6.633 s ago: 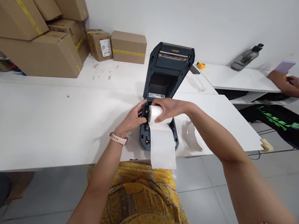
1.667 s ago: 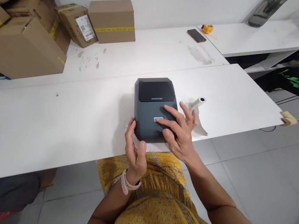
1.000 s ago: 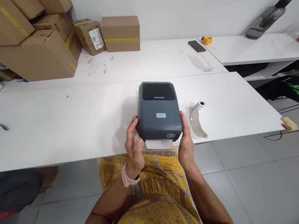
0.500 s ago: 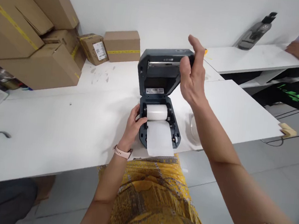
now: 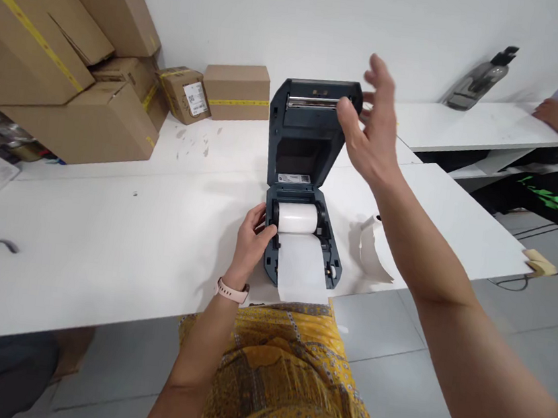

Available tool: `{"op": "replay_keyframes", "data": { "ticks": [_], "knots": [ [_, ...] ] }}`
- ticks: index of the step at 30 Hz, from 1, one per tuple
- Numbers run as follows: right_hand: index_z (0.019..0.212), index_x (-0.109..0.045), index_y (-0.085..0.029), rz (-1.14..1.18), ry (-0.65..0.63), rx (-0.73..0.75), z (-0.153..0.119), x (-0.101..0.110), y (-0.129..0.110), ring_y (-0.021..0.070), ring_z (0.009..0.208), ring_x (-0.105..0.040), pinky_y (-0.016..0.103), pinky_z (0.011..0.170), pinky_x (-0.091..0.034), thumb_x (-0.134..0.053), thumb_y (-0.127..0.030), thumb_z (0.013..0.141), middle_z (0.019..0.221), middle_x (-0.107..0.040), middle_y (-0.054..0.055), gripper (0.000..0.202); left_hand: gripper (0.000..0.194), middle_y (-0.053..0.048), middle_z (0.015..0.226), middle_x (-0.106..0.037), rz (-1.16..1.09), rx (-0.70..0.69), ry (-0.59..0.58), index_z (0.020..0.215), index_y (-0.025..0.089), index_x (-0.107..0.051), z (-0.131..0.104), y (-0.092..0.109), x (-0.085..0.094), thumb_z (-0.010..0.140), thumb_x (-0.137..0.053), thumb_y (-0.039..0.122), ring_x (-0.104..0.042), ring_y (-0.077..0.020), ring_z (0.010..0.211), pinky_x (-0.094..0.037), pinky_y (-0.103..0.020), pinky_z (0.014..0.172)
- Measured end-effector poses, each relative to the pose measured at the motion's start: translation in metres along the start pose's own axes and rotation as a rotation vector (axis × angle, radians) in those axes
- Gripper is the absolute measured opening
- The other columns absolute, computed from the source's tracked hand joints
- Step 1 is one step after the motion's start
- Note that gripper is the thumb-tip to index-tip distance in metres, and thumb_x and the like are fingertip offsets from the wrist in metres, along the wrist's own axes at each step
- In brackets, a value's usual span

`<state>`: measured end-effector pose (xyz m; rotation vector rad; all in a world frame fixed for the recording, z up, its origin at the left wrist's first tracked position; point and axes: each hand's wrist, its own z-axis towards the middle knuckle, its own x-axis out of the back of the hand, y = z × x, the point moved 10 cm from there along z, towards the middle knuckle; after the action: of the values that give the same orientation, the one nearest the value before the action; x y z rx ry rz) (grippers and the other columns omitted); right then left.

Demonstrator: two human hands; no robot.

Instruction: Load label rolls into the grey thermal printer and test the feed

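Left hand (image 5: 250, 238) gripping printer (image 5: 293, 191), table edge (image 5: 97, 324) close, broad tabletop (image 5: 67, 233) leftward

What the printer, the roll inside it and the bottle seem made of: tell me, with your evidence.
Printer: likely hard plastic, matt dark grey, from its moulded edges and dull surface.
Roll: probably paper, smooth and white with a slight sheen; its loose end looks thin and flexible.
Bottle: plastic or glass, unclear which; its smooth grey body is see-through.
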<state>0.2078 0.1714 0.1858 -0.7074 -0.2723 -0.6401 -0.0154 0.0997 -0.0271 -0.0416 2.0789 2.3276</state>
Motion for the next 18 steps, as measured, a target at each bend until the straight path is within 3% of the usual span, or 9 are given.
{"op": "replay_keyframes", "data": {
  "ticks": [2,4,7,10,12,15,18],
  "knots": [
    [0.144,-0.05,-0.035,-0.037,0.109,0.084,-0.026,0.019,-0.022,0.0284,0.132,-0.059,0.051,0.112,-0.052,-0.044,-0.07,0.1,0.145,-0.059,0.008,0.057,0.058,-0.016,0.151,-0.061,0.014,0.018,0.024,0.14,0.02,-0.055,0.0,-0.001,0.001,0.084,-0.069,0.028,-0.058,-0.0277,0.141,-0.049,-0.043,0.114],
    [0.127,-0.063,-0.033,-0.056,0.044,0.124,-0.05,0.013,-0.033,0.0302,0.12,-0.064,0.055,0.107,-0.054,-0.043,-0.063,0.102,0.122,-0.069,0.009,0.044,0.058,-0.017,0.148,-0.063,0.025,0.04,0.052,0.14,0.019,-0.055,-0.001,-0.002,0.003,0.084,-0.069,0.027,-0.061,-0.0274,0.136,-0.051,-0.043,0.111],
    [0.118,-0.071,-0.027,-0.074,-0.397,0.146,-0.079,-0.038,-0.032,0.0329,0.116,-0.068,0.054,0.103,-0.055,-0.05,-0.056,0.1,0.114,-0.075,0.011,0.04,0.06,-0.016,0.142,-0.066,0.101,0.064,0.088,0.141,0.019,-0.055,-0.003,-0.001,0.007,0.084,-0.07,0.031,-0.066,-0.0266,0.125,-0.053,-0.043,0.103],
    [0.136,-0.065,-0.022,-0.148,-0.863,0.126,-0.106,-0.089,-0.016,0.0361,0.127,-0.066,0.052,0.105,-0.055,-0.059,-0.053,0.096,0.137,-0.071,0.014,0.051,0.064,-0.012,0.124,-0.072,0.277,0.072,0.148,0.143,0.021,-0.055,-0.006,0.005,0.017,0.084,-0.073,0.039,-0.069,-0.0232,0.102,-0.054,-0.039,0.09],
    [0.148,-0.056,-0.021,-0.243,-1.095,0.093,-0.118,-0.11,0.0,0.0399,0.131,-0.064,0.055,0.108,-0.053,-0.063,-0.057,0.092,0.147,-0.066,0.016,0.067,0.061,-0.006,0.101,-0.072,0.395,0.068,0.171,0.139,0.02,-0.058,-0.008,0.011,0.021,0.083,-0.073,0.04,-0.066,-0.0197,0.085,-0.051,-0.035,0.08],
    [0.155,-0.049,-0.02,-0.326,-1.307,0.069,-0.128,-0.128,0.015,0.0428,0.131,-0.065,0.055,0.108,-0.052,-0.067,-0.068,0.085,0.148,-0.066,0.018,0.086,0.055,0.005,0.068,-0.058,0.45,0.091,0.108,0.136,0.017,-0.061,-0.007,0.013,0.016,0.087,-0.067,0.04,-0.058,-0.0163,0.067,-0.044,-0.03,0.069],
    [0.156,-0.047,-0.02,-0.294,-1.368,0.075,-0.129,-0.14,0.017,0.0425,0.132,-0.064,0.053,0.107,-0.053,-0.071,-0.072,0.08,0.151,-0.063,0.018,0.096,0.061,0.008,0.06,-0.051,0.455,0.083,0.022,0.145,0.015,-0.056,-0.003,0.015,0.01,0.088,-0.062,0.036,-0.054,-0.0152,0.062,-0.041,-0.029,0.066]
  ]
}}
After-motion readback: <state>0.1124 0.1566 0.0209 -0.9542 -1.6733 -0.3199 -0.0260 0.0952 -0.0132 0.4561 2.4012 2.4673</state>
